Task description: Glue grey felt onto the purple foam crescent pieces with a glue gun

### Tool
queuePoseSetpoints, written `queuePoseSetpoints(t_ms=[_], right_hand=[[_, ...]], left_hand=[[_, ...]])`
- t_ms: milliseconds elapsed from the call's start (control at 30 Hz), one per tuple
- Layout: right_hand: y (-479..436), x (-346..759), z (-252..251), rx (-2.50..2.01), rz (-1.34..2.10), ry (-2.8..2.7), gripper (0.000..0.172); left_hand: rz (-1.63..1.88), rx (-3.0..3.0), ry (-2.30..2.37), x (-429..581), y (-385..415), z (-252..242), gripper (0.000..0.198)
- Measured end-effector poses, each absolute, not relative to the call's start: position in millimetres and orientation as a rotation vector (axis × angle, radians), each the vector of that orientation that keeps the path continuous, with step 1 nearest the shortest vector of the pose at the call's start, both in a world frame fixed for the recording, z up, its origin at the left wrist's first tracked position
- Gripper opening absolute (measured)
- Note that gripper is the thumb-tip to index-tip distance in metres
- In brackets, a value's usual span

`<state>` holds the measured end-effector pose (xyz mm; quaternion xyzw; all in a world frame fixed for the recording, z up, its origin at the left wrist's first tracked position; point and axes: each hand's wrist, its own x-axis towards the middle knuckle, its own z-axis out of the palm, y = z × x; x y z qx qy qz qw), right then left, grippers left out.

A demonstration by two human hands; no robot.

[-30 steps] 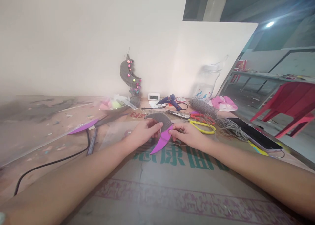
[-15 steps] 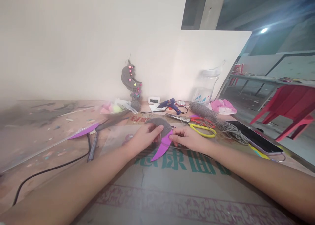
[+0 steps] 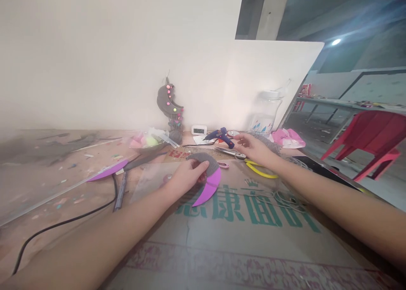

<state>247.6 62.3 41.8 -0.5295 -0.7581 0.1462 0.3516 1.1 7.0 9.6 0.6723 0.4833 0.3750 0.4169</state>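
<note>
My left hand [image 3: 192, 171] is closed on a purple crescent [image 3: 209, 190] whose upper part is wrapped in grey yarn [image 3: 203, 159]. The crescent's lower tip is bare purple and points down toward me. Farther out, my right hand [image 3: 253, 148] reaches over the scissors [image 3: 233, 153] with its fingers apart. Its fingertips are just right of a blue hot glue gun [image 3: 220, 135]; nothing shows in them. Loose grey yarn loops [image 3: 285, 200] lie on the cardboard below the right forearm. The grey yarn ball [image 3: 266, 141] is partly behind the right hand.
A yarn-covered moon with pompoms [image 3: 168, 101] leans on the white board. A small digital clock [image 3: 199, 130], a clear bottle [image 3: 266, 112], pink plastic [image 3: 287, 138] and a phone [image 3: 326, 173] stand or lie around. A black cable [image 3: 63, 219] runs along the left side.
My right hand has let go of the crescent and moved up and right, toward the glue gun. Yarn loops now lie on the cardboard. My left hand keeps its hold.
</note>
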Motion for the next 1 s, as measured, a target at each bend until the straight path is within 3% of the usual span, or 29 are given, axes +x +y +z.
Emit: queuePoseSetpoints(t_ms=[267,467,700,1000], right_hand=[[124,247,41,-1.610,0.316,-2.113,0.054],[147,225,31,-1.663,0.278,-2.108,0.052],[152,217,23,-1.671,0.244,-1.946,0.033],[124,227,48,-1.543,0.328,-1.833,0.036]], left_hand=[[0.950,1.663,1.217,1,6,11,0.038],[0.941,1.666,1.190,1,8,9,0.039],[0.952,1.641,1.186,0,10,5,0.032],[0.943,1.666,1.195,0,7,11,0.028]])
